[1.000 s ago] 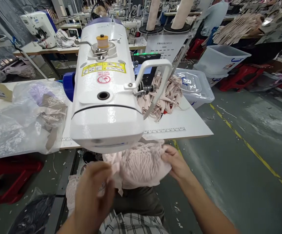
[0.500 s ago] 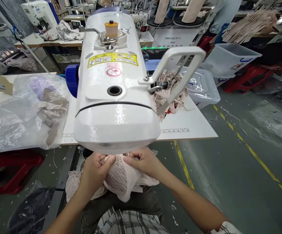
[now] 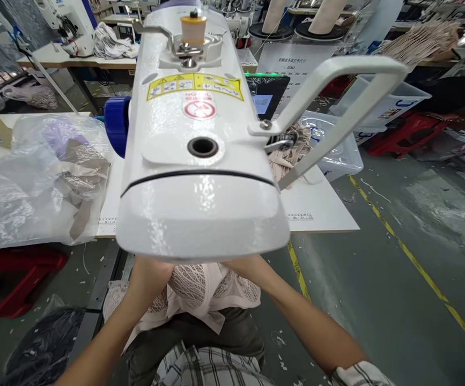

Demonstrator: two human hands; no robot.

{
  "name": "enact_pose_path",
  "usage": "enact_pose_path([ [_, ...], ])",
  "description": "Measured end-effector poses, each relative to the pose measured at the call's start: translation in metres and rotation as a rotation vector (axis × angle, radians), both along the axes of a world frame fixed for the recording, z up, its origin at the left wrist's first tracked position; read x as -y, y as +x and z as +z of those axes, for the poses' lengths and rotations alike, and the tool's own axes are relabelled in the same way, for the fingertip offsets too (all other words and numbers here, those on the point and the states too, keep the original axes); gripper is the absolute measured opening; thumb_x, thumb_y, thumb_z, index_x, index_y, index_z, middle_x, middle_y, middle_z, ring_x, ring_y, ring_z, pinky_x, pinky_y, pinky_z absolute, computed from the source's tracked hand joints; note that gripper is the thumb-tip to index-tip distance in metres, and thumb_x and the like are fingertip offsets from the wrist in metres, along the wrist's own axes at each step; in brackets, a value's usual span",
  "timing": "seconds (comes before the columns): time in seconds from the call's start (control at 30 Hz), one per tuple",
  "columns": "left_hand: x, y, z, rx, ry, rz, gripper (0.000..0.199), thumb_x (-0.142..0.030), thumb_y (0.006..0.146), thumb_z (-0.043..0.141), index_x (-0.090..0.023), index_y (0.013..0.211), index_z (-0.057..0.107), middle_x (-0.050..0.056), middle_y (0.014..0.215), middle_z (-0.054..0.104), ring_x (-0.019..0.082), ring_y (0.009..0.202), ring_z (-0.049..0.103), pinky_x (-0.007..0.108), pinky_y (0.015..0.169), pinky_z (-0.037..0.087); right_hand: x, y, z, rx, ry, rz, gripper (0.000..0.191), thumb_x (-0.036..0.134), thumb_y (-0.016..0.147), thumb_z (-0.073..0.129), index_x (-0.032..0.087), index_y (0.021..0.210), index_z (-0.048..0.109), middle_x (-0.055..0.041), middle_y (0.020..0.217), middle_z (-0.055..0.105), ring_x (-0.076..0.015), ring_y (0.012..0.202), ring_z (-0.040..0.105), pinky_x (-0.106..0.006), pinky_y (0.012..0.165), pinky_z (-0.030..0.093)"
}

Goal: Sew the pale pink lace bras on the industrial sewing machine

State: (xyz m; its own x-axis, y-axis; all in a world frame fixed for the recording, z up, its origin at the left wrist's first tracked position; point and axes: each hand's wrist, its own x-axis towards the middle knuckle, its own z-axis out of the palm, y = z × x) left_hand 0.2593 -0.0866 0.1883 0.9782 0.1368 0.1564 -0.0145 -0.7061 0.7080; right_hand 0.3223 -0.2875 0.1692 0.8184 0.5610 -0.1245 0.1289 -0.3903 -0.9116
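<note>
A pale pink lace bra [image 3: 192, 287] hangs over my lap under the front of a white sewing machine head [image 3: 202, 220]. My left hand [image 3: 152, 274] is at the bra's left side, curled against its fabric, with the fingertips hidden under the machine. On the other side, my right hand [image 3: 246, 265] reaches to the bra's upper edge; its fingers are hidden behind the machine head. The needle area cannot be seen from here. A loose flap of the bra hangs down between my forearms.
Plastic-wrapped fabric [image 3: 43, 182] covers the left of the white table [image 3: 320, 206]. Beige strips [image 3: 290, 161] lie behind the machine's white guard arm [image 3: 353, 118]. Clear plastic bins [image 3: 332, 145] stand to the right. A red stool [image 3: 19, 279] is at lower left.
Both hands have moved with the bra further under the machine head, which now hides the fingers. Earlier both pinched the fabric in plain sight. The view has shifted closer to the machine.
</note>
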Motion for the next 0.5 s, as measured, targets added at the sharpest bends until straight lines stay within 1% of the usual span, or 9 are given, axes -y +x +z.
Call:
enact_pose_path([
  [0.1, 0.000, -0.001, 0.005, 0.019, -0.026, -0.010, 0.007, -0.022, 0.073, 0.055, -0.022, 0.066, 0.053, 0.004, 0.071, 0.066, 0.022, 0.079, 0.063, 0.034, 0.083, 0.055, -0.001, -0.002, -0.003, -0.014, 0.023, -0.018, 0.041, 0.052, 0.085, 0.062, 0.020, 0.061, 0.051, 0.0008, 0.061, 0.046, -0.0148, 0.061, 0.044, -0.027, 0.058, 0.040],
  [0.2, -0.004, -0.008, 0.006, -0.093, -0.066, 0.025, 0.019, -0.024, 0.078, 0.056, -0.022, 0.060, 0.052, 0.000, 0.054, 0.056, 0.019, 0.065, 0.059, 0.030, 0.069, 0.053, 0.001, -0.006, -0.008, -0.005, 0.054, -0.025, 0.042, 0.055, 0.085, 0.061, 0.020, 0.063, 0.053, 0.0002, 0.062, 0.048, -0.0147, 0.061, 0.044, -0.026, 0.055, 0.037],
  [0.27, -0.008, -0.016, -0.002, -0.217, -0.075, 0.088, 0.024, -0.031, 0.082, 0.057, -0.021, 0.060, 0.054, -0.001, 0.049, 0.052, 0.018, 0.057, 0.056, 0.027, 0.057, 0.049, 0.003, -0.008, -0.013, -0.005, 0.074, -0.033, 0.044, 0.056, 0.086, 0.060, 0.020, 0.062, 0.051, 0.0004, 0.061, 0.047, -0.0141, 0.059, 0.042, -0.026, 0.053, 0.034],
  [0.3, -0.011, -0.022, -0.009, -0.252, -0.083, 0.131, 0.024, -0.035, 0.084, 0.057, -0.021, 0.065, 0.057, 0.000, 0.053, 0.055, 0.018, 0.057, 0.058, 0.027, 0.055, 0.048, 0.005, -0.010, -0.016, -0.010, 0.089, -0.040, 0.045, 0.057, 0.086, 0.059, 0.020, 0.062, 0.049, 0.0007, 0.060, 0.045, -0.0137, 0.058, 0.041, -0.025, 0.053, 0.032],
  [0.33, -0.013, -0.029, -0.019, -0.253, -0.101, 0.176, 0.023, -0.040, 0.086, 0.057, -0.019, 0.075, 0.061, 0.002, 0.063, 0.062, 0.019, 0.063, 0.061, 0.027, 0.057, 0.049, 0.007, -0.011, -0.020, -0.019, 0.107, -0.048, 0.046, 0.057, 0.087, 0.058, 0.020, 0.061, 0.047, 0.0011, 0.060, 0.044, -0.0131, 0.058, 0.040, -0.025, 0.053, 0.031],
  [0.37, -0.014, -0.037, -0.031, -0.224, -0.129, 0.216, 0.026, -0.044, 0.086, 0.057, -0.018, 0.089, 0.063, 0.005, 0.078, 0.067, 0.022, 0.075, 0.066, 0.029, 0.063, 0.052, 0.009, -0.013, -0.024, -0.031, 0.129, -0.057, 0.047, 0.057, 0.088, 0.056, 0.020, 0.061, 0.045, 0.0016, 0.060, 0.043, -0.0125, 0.057, 0.038, -0.025, 0.053, 0.029],
  [0.4, -0.015, -0.046, -0.044, -0.175, -0.165, 0.238, 0.034, -0.047, 0.087, 0.058, -0.018, 0.105, 0.061, 0.009, 0.096, 0.069, 0.024, 0.090, 0.067, 0.031, 0.072, 0.054, 0.011, -0.015, -0.029, -0.044, 0.152, -0.067, 0.047, 0.057, 0.089, 0.055, 0.020, 0.061, 0.044, 0.0021, 0.060, 0.042, -0.0119, 0.056, 0.037, -0.025, 0.053, 0.028],
  [0.43, -0.014, -0.056, -0.057, -0.125, -0.202, 0.238, 0.043, -0.048, 0.087, 0.058, -0.018, 0.119, 0.055, 0.012, 0.113, 0.065, 0.027, 0.106, 0.064, 0.035, 0.083, 0.054, 0.013, -0.017, -0.033, -0.056, 0.173, -0.077, 0.047, 0.056, 0.090, 0.054, 0.020, 0.062, 0.042, 0.0026, 0.060, 0.041, -0.0113, 0.056, 0.036, -0.025, 0.053, 0.027],
  [0.5, -0.008, -0.077, -0.084, -0.077, -0.277, 0.172, 0.056, -0.048, 0.089, 0.056, -0.021, 0.136, 0.044, 0.015, 0.137, 0.053, 0.029, 0.127, 0.054, 0.044, 0.103, 0.047, 0.018, -0.020, -0.041, -0.065, 0.197, -0.088, 0.047, 0.054, 0.091, 0.053, 0.020, 0.062, 0.041, 0.0033, 0.060, 0.039, -0.0108, 0.055, 0.034, -0.025, 0.053, 0.025],
])
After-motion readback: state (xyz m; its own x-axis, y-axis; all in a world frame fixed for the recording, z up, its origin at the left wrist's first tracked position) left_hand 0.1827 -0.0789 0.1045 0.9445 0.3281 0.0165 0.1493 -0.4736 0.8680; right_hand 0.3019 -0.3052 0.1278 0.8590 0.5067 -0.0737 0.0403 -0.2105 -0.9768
